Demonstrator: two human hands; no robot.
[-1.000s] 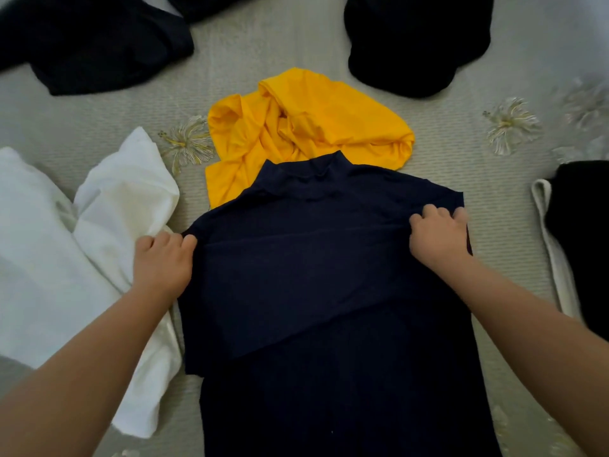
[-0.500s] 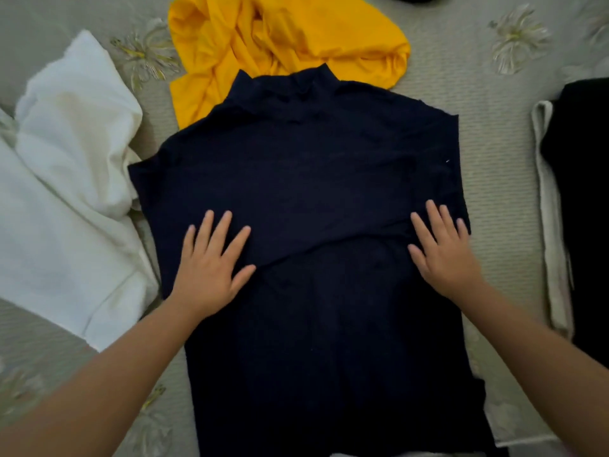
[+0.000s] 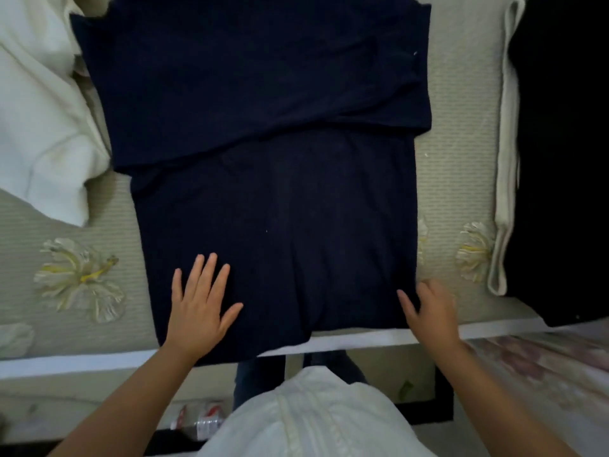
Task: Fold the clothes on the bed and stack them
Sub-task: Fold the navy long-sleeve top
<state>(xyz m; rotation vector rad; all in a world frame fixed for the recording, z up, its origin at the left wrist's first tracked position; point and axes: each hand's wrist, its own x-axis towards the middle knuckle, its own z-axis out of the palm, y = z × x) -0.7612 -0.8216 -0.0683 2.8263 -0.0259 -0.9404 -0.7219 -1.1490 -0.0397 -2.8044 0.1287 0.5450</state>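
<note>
So the navy top (image 3: 263,159) is laid out flat on the bed (image 3: 458,179), sleeves already tucked in across the upper part, hem end hanging just over the near edge. Left hand (image 3: 197,308) is flat on the fabric, fingers spread, pressing it smooth and not gripping anything. Right hand (image 3: 431,308) is at the bottom right corner with loose straight fingers touching the edge (it's blurry, so I can't swear it isn't starting a pinch).

Progress-wise I'd call this early: one shirt half folded, still needs doubling over. A rumpled white garment (image 3: 39,120) waits on the left, and the black piece (image 3: 560,159) on the right looks like the pile in progress. No readable labels or writing anywhere.
</note>
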